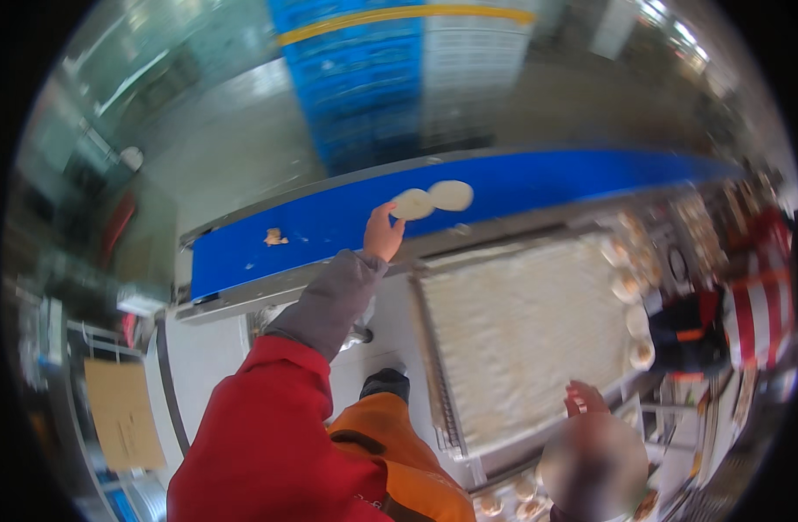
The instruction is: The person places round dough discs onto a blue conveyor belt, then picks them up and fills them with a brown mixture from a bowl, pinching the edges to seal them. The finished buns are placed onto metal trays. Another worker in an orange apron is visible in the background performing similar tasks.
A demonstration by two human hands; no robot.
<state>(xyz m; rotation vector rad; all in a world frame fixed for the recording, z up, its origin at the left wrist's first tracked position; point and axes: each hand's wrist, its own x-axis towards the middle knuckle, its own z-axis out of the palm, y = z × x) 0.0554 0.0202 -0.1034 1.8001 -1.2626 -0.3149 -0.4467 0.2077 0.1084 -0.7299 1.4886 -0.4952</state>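
Observation:
My left hand, in a red sleeve with a grey cuff, reaches over the blue conveyor belt. Its thumb and fingers pinch the left edge of a pale flat dough round. A second dough round lies on the belt, touching or overlapping the first. At the lower right, what seems to be my right hand is over the near right part of a large pale work surface. Its fingers are smeared, and a blurred pale round shape covers the area below it.
Brownish scraps lie on the belt's left part. Several round pieces with brown topping line the work surface's right side. Beyond the belt stand stacked blue crates and white crates. A cardboard sheet is at lower left.

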